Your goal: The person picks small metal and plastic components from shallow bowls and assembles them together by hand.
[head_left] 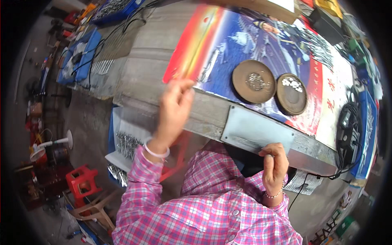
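My left hand [175, 108], a little blurred, is over the table's front edge by the red corner of a printed poster sheet [228, 49]. Its fingers are curled together; anything between them is too small to tell. Nearer my body, my right hand [274, 167] is closed in a pinch beside a grey metal plate [249, 126] on the table edge. What it grips is hidden. Two round brown dishes lie on the poster: the larger dish [245, 87] holds small metal pins [256, 81], the smaller dish [292, 105] small whitish pieces [292, 83]. Thin metal parts [210, 65] lie left of them.
A heap of slim metal parts [316, 47] lies at the back right, near a cardboard box [269, 8]. Black cable [347, 122] coils at the right edge. Below the table at left stands a bin of metal parts [126, 143]; a red stool [83, 181] is farther left.
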The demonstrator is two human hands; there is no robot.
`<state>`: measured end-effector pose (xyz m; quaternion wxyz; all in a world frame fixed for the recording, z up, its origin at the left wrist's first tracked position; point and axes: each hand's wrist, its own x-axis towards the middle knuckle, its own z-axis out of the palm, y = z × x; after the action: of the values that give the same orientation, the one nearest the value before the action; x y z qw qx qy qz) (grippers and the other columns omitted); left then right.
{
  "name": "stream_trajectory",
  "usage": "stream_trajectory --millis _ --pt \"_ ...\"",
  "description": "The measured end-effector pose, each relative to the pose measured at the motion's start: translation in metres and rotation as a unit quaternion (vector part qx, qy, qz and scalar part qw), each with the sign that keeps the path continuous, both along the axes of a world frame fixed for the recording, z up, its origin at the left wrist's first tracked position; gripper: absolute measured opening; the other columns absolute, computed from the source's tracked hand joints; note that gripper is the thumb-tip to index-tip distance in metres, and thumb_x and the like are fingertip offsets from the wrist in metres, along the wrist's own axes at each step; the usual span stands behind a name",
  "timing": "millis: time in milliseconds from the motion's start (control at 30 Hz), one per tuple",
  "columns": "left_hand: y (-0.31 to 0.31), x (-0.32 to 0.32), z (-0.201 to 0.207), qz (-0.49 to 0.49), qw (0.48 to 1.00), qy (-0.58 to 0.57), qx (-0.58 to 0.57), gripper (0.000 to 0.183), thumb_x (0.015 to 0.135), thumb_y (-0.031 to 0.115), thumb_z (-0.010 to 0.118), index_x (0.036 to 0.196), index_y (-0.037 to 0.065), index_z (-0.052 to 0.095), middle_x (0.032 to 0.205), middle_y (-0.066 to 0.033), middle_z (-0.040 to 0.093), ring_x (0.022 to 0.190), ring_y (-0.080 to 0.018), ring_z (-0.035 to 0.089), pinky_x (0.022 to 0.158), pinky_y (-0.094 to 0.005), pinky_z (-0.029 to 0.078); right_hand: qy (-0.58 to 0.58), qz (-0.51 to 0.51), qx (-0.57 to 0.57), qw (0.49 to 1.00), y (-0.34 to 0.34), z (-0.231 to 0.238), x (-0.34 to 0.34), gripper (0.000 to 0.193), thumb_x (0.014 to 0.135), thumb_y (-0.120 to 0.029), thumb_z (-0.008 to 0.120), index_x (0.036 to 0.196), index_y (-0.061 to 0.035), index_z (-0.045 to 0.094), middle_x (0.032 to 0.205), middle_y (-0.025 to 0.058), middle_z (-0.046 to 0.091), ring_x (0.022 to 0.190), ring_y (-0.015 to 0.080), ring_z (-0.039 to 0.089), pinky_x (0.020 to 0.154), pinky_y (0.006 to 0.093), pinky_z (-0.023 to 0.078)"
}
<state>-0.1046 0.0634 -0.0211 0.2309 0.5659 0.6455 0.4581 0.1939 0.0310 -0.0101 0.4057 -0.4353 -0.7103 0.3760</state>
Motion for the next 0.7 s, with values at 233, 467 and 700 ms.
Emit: stream_trajectory --millis 233,467,700 --pt "0.105 -0.023 -0.015 0.039 0.982 0.187 -0.003 0.017 0.082 0.009 0.06 0.098 0.001 0.064 0.075 -0.0157 0.064 0.068 -0.028 0.064 0.061 -0.0366 0.049 0.004 0.004 0.023 1.0 0.002 -0.002 0.004 0.011 0.09 -0.008 0.053 0.086 0.002 0.057 0.079 0.011 0.057 0.07 0.0205 0.054 0.064 0.029 0.043" --pt "0.116 -0.001 -0.003 -0.013 0.989 0.141 -0.037 0.025 0.081 0.009 0.063 0.104 0.001 0.062 0.075 -0.015 0.065 0.064 -0.0254 0.064 0.06 -0.0346 0.05 0.032 0.037 0.007 0.999 0.009 -0.007 0.017 0.006 0.081 -0.001 0.06 0.087 0.0008 0.059 0.081 0.0148 0.059 0.073 0.0304 0.059 0.065 0.0362 0.049" --pt "0.141 0.047 0.053 -0.118 0.981 0.155 0.014 0.023 0.082 0.001 0.06 0.105 0.0 0.062 0.093 -0.0145 0.064 0.072 -0.0195 0.063 0.062 -0.0295 0.05 0.073 0.063 0.031 0.995 0.015 -0.012 0.019 0.006 0.078 0.0 0.063 0.081 0.0005 0.058 0.078 0.012 0.059 0.067 0.0286 0.058 0.06 0.0364 0.047"
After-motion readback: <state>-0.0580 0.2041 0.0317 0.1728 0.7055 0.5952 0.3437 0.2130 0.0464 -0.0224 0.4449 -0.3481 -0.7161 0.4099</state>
